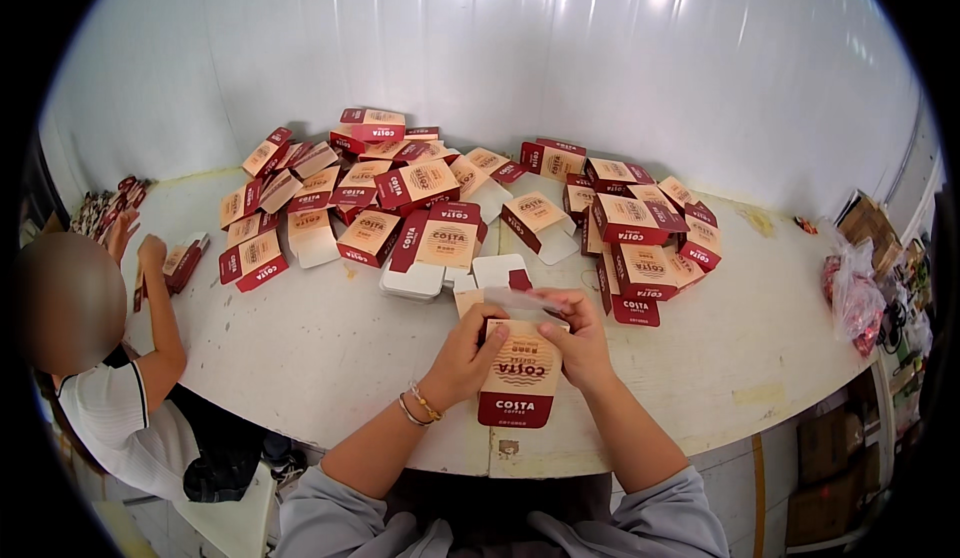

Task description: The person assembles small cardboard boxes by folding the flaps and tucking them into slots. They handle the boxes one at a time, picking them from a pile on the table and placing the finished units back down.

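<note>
A small cream and dark red carton (517, 378) is held upright at the table's front edge, its printed side facing me. My left hand (466, 356) grips its left side, thumb on the front panel. On the other side my right hand (582, 343) closes round the upper right corner, thumb on the front too. A pale, blurred piece (520, 300) stands out at the carton's top by my right fingers; whether it is a flap or a separate sheet I cannot tell. Just beyond my hands lie cartons with white flaps (497, 270) showing.
A loose heap of similar cartons (418, 184) covers the back left, and another stack (640, 228) stands at the back right. A co-worker (140, 398) sits at the left, hands near small cartons (182, 261). A plastic bag (853, 288) hangs past the table's right edge.
</note>
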Demonstrator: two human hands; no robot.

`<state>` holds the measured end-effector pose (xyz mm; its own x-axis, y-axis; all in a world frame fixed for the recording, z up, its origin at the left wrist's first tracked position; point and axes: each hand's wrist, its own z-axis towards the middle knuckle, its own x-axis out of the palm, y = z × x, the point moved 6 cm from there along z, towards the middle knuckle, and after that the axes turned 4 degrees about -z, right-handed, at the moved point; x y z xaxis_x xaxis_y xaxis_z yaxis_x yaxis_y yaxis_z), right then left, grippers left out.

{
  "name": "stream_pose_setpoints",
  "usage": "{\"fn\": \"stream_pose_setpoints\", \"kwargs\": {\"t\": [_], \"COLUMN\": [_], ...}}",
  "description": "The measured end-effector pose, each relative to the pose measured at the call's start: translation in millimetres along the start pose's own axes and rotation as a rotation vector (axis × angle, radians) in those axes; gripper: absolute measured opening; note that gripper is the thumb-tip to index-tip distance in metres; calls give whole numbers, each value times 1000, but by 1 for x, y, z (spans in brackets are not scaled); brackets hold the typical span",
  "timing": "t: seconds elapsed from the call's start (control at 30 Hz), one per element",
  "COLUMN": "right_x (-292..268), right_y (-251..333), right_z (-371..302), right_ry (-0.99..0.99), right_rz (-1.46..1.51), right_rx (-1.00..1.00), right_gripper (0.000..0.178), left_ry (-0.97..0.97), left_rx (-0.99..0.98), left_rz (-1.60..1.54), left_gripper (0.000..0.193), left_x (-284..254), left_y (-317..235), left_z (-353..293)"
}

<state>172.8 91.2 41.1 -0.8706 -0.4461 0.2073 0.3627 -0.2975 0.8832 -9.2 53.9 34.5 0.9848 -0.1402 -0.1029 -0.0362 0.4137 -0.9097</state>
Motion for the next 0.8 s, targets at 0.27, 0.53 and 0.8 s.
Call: {"fn": "stream_pose_setpoints", "kwargs": {"t": [0.27, 0.53, 0.8], "right_x": [0, 0, 12], "right_y": [5, 11, 5], "right_z": [3, 0, -8], "right_ry": [66, -54, -52], "right_rz": [30, -122, -248], "right_rx": [60, 88, -130], "right_gripper": [19, 26, 23], "left_ry": [-11, -62, -100], "left_rx": [75, 172, 103], "left_rz": [-77, -218, -81], "left_gripper": [31, 51, 35], "left_x": [2, 5, 2], "left_y": [-2, -1, -21], "left_z": [-1, -2, -2]}}
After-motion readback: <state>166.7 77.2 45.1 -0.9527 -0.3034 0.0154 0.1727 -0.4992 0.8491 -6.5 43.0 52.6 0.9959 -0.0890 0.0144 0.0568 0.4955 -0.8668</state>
